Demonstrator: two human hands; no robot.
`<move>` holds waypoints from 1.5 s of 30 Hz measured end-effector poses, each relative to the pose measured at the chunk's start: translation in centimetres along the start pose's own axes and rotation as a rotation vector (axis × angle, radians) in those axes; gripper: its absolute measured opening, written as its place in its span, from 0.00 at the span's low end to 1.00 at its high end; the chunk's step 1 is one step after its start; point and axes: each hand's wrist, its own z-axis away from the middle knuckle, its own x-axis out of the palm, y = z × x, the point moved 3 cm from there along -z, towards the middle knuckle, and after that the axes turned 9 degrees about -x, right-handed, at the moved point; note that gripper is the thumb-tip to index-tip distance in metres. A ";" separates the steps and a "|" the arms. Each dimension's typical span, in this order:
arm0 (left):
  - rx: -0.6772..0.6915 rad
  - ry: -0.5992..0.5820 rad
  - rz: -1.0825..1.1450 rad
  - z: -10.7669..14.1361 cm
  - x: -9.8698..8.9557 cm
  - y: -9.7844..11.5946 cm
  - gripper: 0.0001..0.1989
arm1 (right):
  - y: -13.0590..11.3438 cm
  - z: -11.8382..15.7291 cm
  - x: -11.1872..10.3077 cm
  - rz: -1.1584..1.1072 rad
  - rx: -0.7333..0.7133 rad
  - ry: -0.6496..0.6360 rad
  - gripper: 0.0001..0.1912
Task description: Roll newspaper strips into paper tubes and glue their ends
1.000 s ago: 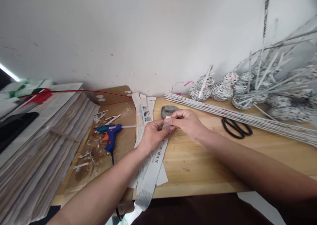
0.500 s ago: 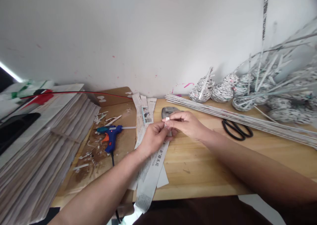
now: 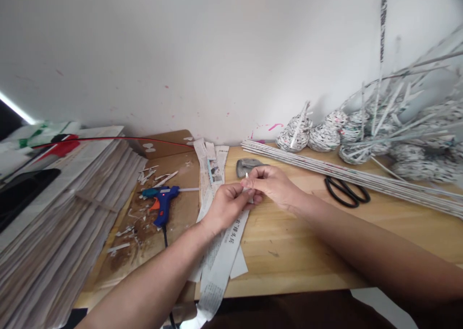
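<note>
A long strip of printed newspaper (image 3: 224, 252) runs from my fingers down over the table's front edge. My left hand (image 3: 228, 204) is closed on its upper end. Right beside it, my right hand (image 3: 269, 184) pinches the same end, and a small white tip sticks up between the fingertips. How the paper is folded or rolled inside the fingers is hidden. Other newspaper strips (image 3: 213, 162) lie beneath and beyond my left hand. A grey, cloth-like lump (image 3: 244, 167) rests just behind my right hand.
On stained cardboard (image 3: 144, 266) at the left lie a blue glue gun (image 3: 164, 204) and paper scraps. A tall stack of newspaper (image 3: 79, 213) stands farther left. At right are black-handled scissors (image 3: 347, 191), a bundle of paper rods (image 3: 325, 169) and woven paper shapes (image 3: 323, 136).
The tip of paper between my fingers looks narrower and more pointed. My right hand has shifted slightly, and the strip's lower end hangs a little differently.
</note>
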 end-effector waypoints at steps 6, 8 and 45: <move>-0.052 -0.045 0.035 0.0 0.2 0.4 0.19 | -0.9 0.0 -0.2 0.056 -0.012 -0.190 0.15; -0.054 -0.037 0.005 0.0 0.1 0.4 0.19 | -0.9 0.0 -0.3 0.053 -0.011 -0.156 0.15; -0.135 -0.089 0.036 0.3 0.6 0.4 0.19 | -0.6 -0.1 -0.6 -0.024 0.012 -0.145 0.16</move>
